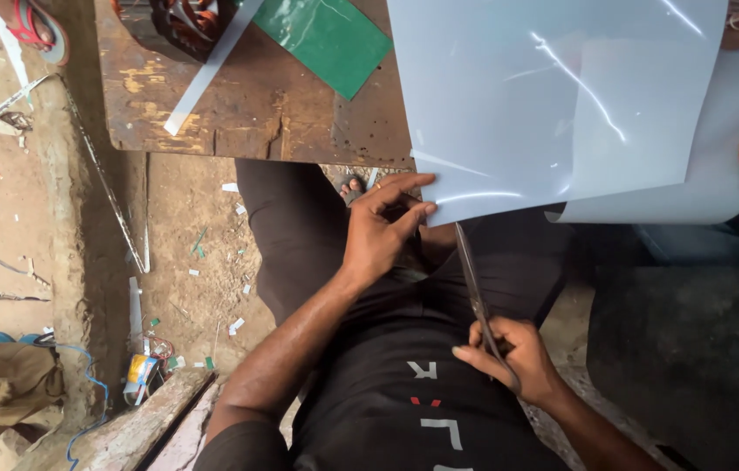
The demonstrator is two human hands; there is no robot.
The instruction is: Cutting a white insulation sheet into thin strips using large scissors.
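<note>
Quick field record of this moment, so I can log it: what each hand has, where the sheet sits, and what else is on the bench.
left hand: pinches the lower left corner of the white sheet
right hand: grips the scissors by the handles
scissors: blades point up toward the sheet's lower edge, tip just at it
white sheet: glossy, lies over the wooden bench, near edge overhanging, right part curled
also on bench: green sheet, white strip
ground: small offcuts scattered

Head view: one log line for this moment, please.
left hand: pinching corner of white sheet | right hand: holding scissors, tip at sheet edge | support: wooden table
</note>
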